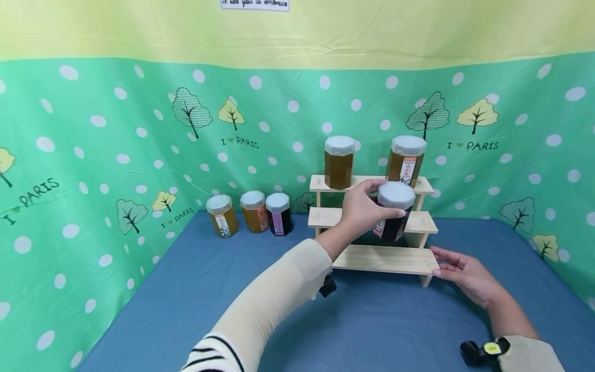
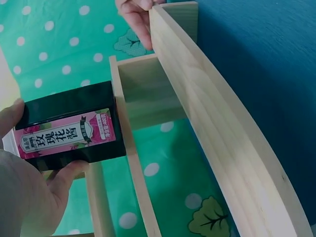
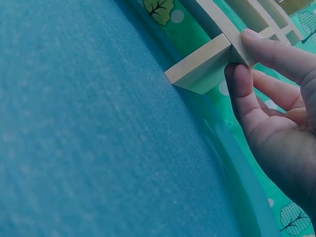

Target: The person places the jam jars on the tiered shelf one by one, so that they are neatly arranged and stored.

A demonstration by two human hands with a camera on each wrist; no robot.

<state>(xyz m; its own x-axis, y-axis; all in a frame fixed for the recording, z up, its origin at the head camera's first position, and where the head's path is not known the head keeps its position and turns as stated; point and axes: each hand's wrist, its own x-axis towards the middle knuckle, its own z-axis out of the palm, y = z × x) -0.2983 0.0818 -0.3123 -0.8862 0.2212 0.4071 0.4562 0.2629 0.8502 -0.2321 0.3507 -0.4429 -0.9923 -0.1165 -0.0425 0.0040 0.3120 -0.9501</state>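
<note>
My left hand (image 1: pixel 364 207) grips a dark jar (image 1: pixel 395 219) with a white lid between thumb and fingers. A pink label (image 2: pixel 66 133) shows on this jar in the left wrist view. The jar's base is right at the middle step (image 1: pixel 423 223) of a three-step wooden rack (image 1: pixel 386 260), toward its right end. With thumb and fingertips my right hand (image 1: pixel 469 279) pinches the right end of the rack's lowest step (image 3: pixel 237 42). On the top step stand two amber jars with white lids, one at the left (image 1: pixel 339 168) and one at the right (image 1: pixel 403 165).
Left of the rack, two amber jars (image 1: pixel 223 219) (image 1: pixel 254 214) and a dark jar (image 1: pixel 279 217) with a purple label stand on the blue tablecloth (image 1: pixel 195 294). A green and yellow printed curtain (image 1: pixel 279 124) hangs behind the rack.
</note>
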